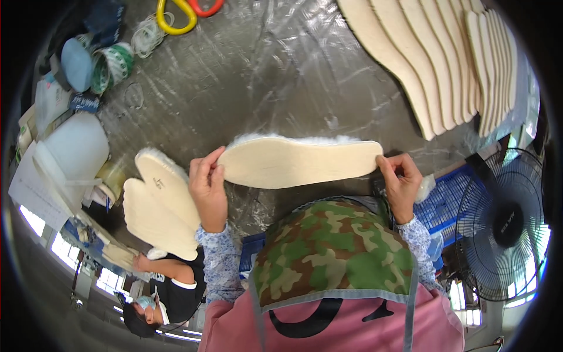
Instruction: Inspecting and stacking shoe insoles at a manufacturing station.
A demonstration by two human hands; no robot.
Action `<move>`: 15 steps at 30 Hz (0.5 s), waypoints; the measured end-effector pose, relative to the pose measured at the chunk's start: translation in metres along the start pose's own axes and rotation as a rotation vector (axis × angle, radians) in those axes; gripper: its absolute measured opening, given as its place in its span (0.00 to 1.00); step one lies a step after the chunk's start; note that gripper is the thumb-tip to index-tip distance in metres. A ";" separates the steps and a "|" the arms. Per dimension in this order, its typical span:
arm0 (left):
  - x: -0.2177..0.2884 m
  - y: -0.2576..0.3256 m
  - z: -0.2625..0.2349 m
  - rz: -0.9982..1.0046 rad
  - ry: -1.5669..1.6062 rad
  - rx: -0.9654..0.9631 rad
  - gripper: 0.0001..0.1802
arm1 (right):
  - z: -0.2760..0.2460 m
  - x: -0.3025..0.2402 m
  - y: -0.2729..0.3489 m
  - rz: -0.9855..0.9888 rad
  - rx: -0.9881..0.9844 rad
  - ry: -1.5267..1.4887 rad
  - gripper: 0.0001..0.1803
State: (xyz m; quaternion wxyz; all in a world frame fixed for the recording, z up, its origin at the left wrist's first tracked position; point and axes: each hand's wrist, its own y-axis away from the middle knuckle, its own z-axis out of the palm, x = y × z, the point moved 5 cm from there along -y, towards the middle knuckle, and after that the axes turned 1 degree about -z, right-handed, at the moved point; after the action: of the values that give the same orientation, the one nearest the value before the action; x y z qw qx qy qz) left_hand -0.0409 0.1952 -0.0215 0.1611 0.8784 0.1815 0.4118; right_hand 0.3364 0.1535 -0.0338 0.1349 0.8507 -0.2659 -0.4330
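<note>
A cream insole (299,163) with white fleece showing along its far edge is stretched level between my two hands, above the near part of the table. My left hand (209,186) pinches its wider left end between thumb and fingers. At the narrower right end, my right hand (401,183) grips it the same way. Left of my left hand lies a small group of similar insoles (158,205), one carrying a dark handwritten mark. Overlapping rows of insoles (422,64) fan out at the far right.
Yellow-handled scissors (177,17) and a coil of clear bands (149,36) sit at the far left. Nearby are a green-white tape roll (112,66) and a white container (76,146). A black fan (507,223) and blue crate (440,199) stand right. Another person (170,287) works at lower left.
</note>
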 end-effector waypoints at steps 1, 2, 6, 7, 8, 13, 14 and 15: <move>-0.001 0.002 -0.002 -0.024 0.004 -0.005 0.16 | -0.003 -0.005 -0.001 -0.011 0.002 0.028 0.12; -0.003 0.004 -0.004 -0.052 0.000 0.000 0.16 | -0.005 -0.009 -0.003 -0.011 0.004 0.031 0.12; 0.001 0.007 -0.005 0.025 -0.008 0.029 0.16 | -0.009 -0.053 -0.003 -0.324 0.030 0.120 0.10; 0.002 0.007 -0.006 0.041 -0.018 0.032 0.16 | 0.001 -0.075 -0.002 -0.490 -0.042 0.148 0.15; 0.003 0.007 -0.004 0.059 -0.027 0.034 0.16 | 0.012 -0.094 0.000 -0.656 -0.110 0.175 0.21; 0.004 0.010 0.000 0.031 0.022 0.062 0.17 | 0.097 -0.120 0.002 -0.757 -0.603 0.234 0.58; 0.005 0.012 -0.002 0.026 0.013 0.076 0.17 | 0.106 -0.120 0.004 -0.758 -0.639 0.266 0.60; 0.006 0.012 -0.002 0.025 0.017 0.077 0.17 | 0.110 -0.120 0.006 -0.768 -0.646 0.257 0.60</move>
State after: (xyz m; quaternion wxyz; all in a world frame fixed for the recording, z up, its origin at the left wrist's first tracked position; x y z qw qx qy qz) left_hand -0.0368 0.1877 -0.0105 0.1203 0.8826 0.1873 0.4140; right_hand 0.1874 0.2172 -0.0161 0.2537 0.8482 0.2313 -0.4033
